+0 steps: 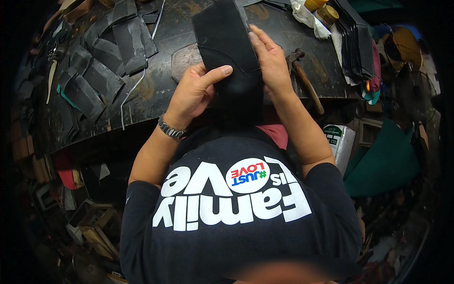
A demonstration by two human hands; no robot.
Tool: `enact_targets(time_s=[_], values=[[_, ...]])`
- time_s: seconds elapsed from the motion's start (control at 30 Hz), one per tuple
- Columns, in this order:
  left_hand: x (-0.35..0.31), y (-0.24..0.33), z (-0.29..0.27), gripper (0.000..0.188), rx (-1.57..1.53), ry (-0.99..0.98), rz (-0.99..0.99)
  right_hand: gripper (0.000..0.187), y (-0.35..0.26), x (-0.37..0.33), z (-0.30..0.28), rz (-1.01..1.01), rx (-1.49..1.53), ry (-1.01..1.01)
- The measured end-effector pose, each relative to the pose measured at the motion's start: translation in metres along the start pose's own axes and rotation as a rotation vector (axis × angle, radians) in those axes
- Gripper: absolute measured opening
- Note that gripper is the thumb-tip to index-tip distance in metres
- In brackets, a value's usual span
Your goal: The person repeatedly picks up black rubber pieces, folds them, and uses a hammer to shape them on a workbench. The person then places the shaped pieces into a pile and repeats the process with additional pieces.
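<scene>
A long piece of black leather-like material (pixel 222 35), with a curved stitched seam across it, lies over the near edge of the worktable and hangs down toward my lap. My left hand (pixel 196 90) grips its left edge, the thumb pressed on top and the other fingers curled underneath. On the opposite edge, my right hand (pixel 272 59) holds the piece along its side, fingers pointing away from me; its thumb is hidden. A hammer (pixel 307 83) with a wooden handle lies just right of my right hand.
Many dark cut pieces (pixel 97 68) are spread over the left of the dark table (pixel 156 102), with a white cord (pixel 134 90) beside them. At the right stand a stack of black pieces (pixel 352 52) and a small jar (pixel 327 15). A metal can (pixel 341 142) sits below the table edge.
</scene>
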State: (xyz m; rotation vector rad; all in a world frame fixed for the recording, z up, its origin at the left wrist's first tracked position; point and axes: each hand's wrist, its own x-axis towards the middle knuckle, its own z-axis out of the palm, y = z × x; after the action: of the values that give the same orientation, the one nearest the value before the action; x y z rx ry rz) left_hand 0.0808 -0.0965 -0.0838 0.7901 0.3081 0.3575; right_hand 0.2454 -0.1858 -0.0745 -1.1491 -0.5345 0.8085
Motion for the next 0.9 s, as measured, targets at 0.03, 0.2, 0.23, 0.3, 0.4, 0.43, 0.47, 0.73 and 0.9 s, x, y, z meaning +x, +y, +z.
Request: enact_targets(time_s=[0.03,0.2,0.23,0.3,0.4,0.43,0.47,0.73,0.9], values=[[0.001,-0.001,-0.001,0.027,-0.002,-0.008,0.015,0.044,-0.005,-0.004,-0.003,0.065,0.030,0.006],[0.001,-0.001,-0.015,0.027,0.007,-0.003,0.028,0.075,-0.013,-0.019,-0.016,0.062,0.280,-0.188],[0.000,-0.001,-0.016,0.027,0.010,-0.005,0.029,0.078,-0.012,-0.024,-0.018,0.050,0.242,-0.203],[-0.002,-0.003,-0.018,0.027,0.020,-0.001,0.033,0.083,-0.010,-0.032,-0.019,0.021,0.183,-0.220],[-0.002,-0.007,-0.018,0.026,0.033,0.019,0.054,0.088,-0.005,-0.040,-0.017,-0.010,0.145,-0.213],[-0.002,-0.008,-0.017,0.026,0.034,0.025,0.067,0.088,-0.003,-0.041,-0.016,-0.009,0.150,-0.203],[-0.001,-0.009,-0.017,0.025,0.035,0.032,0.081,0.089,-0.003,-0.042,-0.015,-0.009,0.154,-0.193],[-0.004,-0.012,-0.019,0.025,0.063,0.034,0.085,0.089,-0.004,-0.042,-0.015,-0.002,0.140,-0.212],[0.003,0.010,-0.023,0.030,0.031,0.041,0.162,0.090,-0.006,-0.045,-0.014,0.066,0.112,-0.270]])
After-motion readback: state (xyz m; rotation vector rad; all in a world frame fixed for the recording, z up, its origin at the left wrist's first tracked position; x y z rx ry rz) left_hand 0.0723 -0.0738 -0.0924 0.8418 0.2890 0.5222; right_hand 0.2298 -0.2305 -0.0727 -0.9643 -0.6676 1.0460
